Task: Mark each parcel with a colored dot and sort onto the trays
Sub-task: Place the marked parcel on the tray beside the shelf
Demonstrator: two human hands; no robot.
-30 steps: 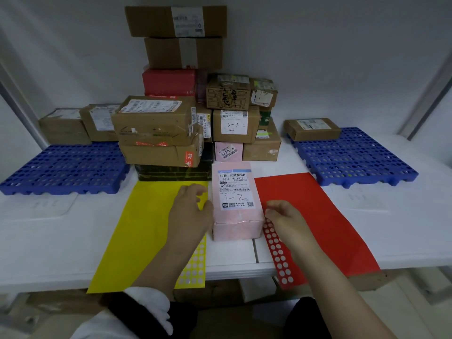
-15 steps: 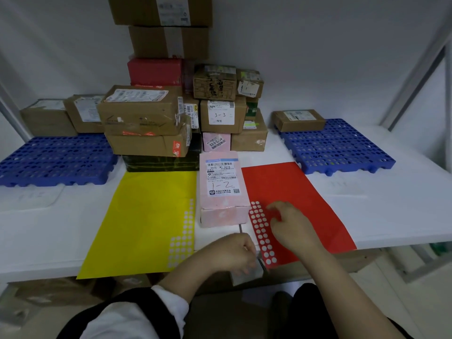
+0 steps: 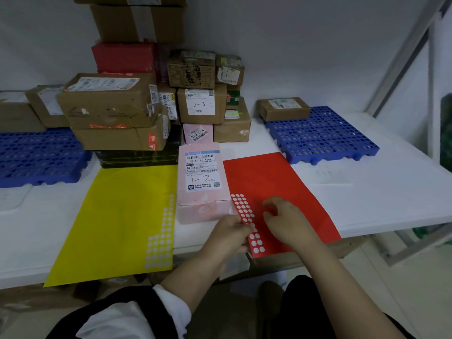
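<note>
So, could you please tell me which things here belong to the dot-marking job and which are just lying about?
Job: pink parcel, red dot sheet, yellow dot sheet, left blue tray, right blue tray, parcel stack.
Lying about: metal frame, cardboard under table.

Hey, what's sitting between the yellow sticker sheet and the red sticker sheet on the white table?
The head view shows a pink rectangular parcel labelled 1-2 between the yellow sticker sheet and red sticker sheet, with bare white table nearer the front edge.
</note>
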